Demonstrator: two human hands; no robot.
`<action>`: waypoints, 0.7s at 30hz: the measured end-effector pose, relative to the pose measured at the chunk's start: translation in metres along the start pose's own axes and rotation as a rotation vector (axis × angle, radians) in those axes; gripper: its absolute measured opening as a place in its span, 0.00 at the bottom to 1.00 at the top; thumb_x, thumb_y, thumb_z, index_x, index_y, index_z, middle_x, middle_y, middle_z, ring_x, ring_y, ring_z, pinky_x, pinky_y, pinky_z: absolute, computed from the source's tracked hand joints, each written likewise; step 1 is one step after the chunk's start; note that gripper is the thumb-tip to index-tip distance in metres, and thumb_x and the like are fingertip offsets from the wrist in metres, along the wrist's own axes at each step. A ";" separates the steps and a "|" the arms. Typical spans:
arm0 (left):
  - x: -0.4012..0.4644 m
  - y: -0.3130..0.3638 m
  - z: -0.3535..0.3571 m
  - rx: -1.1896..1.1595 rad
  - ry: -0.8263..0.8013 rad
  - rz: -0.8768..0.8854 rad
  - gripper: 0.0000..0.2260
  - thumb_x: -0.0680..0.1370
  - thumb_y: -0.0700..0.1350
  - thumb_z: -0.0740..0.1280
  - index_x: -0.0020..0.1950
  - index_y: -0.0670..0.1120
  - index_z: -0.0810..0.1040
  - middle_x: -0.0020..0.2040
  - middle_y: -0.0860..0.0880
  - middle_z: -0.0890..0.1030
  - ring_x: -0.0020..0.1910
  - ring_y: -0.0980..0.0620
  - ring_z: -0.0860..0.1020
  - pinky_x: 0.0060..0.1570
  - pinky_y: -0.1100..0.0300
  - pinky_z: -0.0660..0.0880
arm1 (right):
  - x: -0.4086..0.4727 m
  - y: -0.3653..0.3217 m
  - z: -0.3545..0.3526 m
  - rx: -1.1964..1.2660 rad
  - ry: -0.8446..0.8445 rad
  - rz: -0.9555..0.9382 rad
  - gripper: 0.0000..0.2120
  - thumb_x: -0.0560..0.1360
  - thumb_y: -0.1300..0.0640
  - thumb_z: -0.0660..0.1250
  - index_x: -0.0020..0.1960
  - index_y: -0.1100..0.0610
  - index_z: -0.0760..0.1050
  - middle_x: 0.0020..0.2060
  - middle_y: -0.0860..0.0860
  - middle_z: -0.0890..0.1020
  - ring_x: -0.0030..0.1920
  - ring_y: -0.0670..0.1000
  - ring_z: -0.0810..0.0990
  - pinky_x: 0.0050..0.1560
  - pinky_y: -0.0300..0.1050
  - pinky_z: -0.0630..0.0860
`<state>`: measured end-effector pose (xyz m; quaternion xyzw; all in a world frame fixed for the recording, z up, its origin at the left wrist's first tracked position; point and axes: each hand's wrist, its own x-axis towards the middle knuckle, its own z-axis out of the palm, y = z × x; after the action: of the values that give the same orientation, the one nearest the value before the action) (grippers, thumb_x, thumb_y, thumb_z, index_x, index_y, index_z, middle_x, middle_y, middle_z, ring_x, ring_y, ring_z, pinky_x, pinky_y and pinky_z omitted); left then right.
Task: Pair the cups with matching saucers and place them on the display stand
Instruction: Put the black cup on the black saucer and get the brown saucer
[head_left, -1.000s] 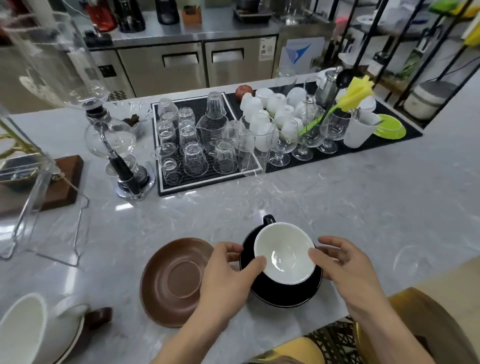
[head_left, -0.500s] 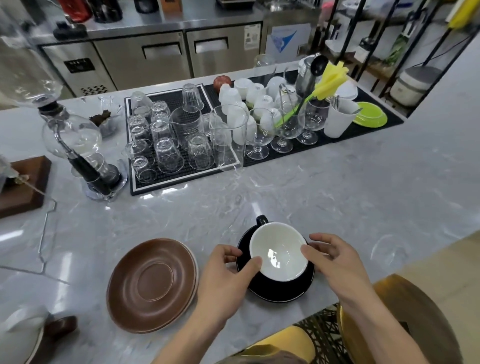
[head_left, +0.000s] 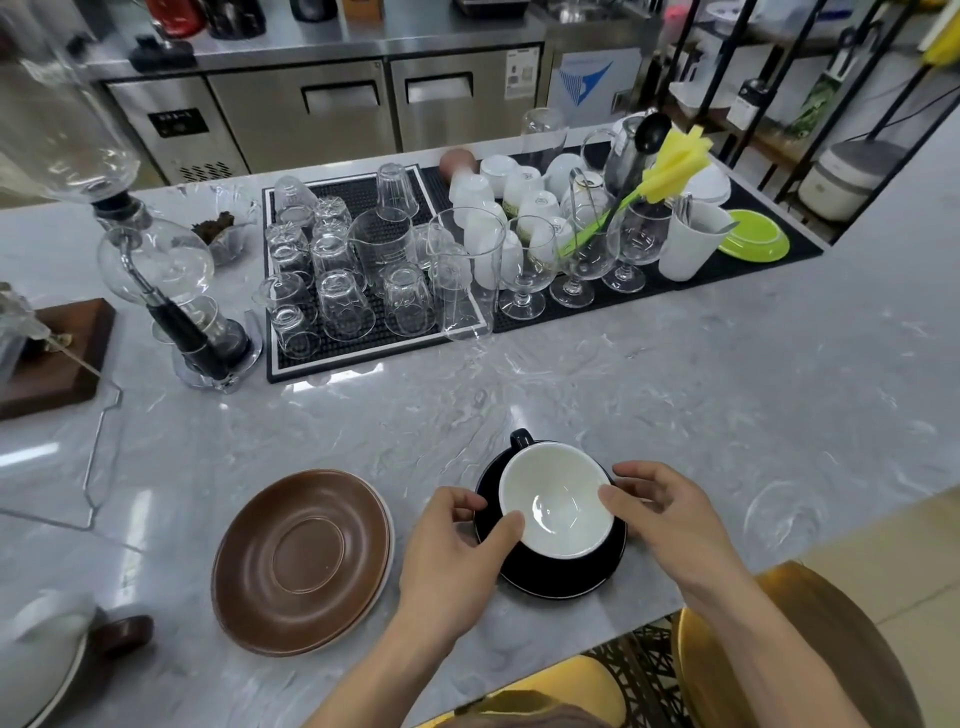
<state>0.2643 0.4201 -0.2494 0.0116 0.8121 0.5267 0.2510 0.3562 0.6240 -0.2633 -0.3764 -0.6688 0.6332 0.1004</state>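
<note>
- The left hand (head_left: 452, 551) curls at the 9 o'clock side of the black cup with a white glazed inside (head_left: 558, 504): its thumb lies against the cup's rim, and its fingers bend round the edge of the black round saucer (head_left: 563, 579) beneath.
- The right hand (head_left: 670, 519) mirrors it at 3 o'clock, thumb on the rim and fingers bent round the cup's outer wall; both hands are closed on the pair, not spread flat.
- The cup stands upright and empty on the saucer, its black loop handle pointing to about 11 o'clock, away from the person.
- Cup and saucer sit on the grey marbled counter (head_left: 675, 395), close to its near edge.
- At 9 o'clock of the left hand, just beside it, lies a brown matte round saucer (head_left: 304, 561) with a pale rim of another plate showing under it.
- Further out, at 12 o'clock, a black ribbed mat (head_left: 358, 358) carries upturned clear tumblers (head_left: 345, 312); stemmed glasses (head_left: 524, 270), white cups (head_left: 519, 192) and a lime-green plate (head_left: 756, 241) stand to its right.
- At 10 o'clock stands a glass siphon coffee maker (head_left: 166, 270), with a dark wooden block (head_left: 57, 358) beside it.
- Beyond the counter runs a stainless-steel cabinet row (head_left: 337, 104); black metal shelving (head_left: 779, 93) fills the 1 o'clock corner.
</note>
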 end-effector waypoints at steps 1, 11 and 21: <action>0.000 -0.001 0.000 0.012 -0.001 0.008 0.17 0.69 0.59 0.77 0.51 0.55 0.77 0.50 0.54 0.81 0.41 0.53 0.79 0.46 0.54 0.77 | 0.000 -0.001 0.001 -0.013 -0.004 -0.004 0.12 0.74 0.59 0.76 0.56 0.53 0.80 0.51 0.50 0.84 0.40 0.35 0.83 0.34 0.28 0.77; -0.015 0.001 -0.012 0.216 -0.012 0.134 0.15 0.73 0.67 0.69 0.51 0.59 0.74 0.37 0.53 0.84 0.37 0.60 0.81 0.31 0.65 0.73 | -0.014 -0.008 0.003 -0.117 0.099 -0.068 0.10 0.73 0.53 0.76 0.53 0.47 0.79 0.53 0.45 0.83 0.51 0.44 0.82 0.40 0.34 0.76; -0.034 -0.010 -0.075 -0.003 0.138 0.200 0.09 0.72 0.61 0.71 0.44 0.58 0.80 0.41 0.64 0.83 0.38 0.60 0.82 0.36 0.67 0.77 | -0.043 -0.049 0.053 -0.188 0.123 -0.324 0.09 0.74 0.54 0.74 0.52 0.44 0.80 0.48 0.45 0.84 0.46 0.45 0.82 0.45 0.38 0.76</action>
<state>0.2654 0.3425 -0.2210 0.0560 0.8213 0.5500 0.1409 0.3352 0.5598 -0.2129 -0.3096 -0.7693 0.5195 0.2061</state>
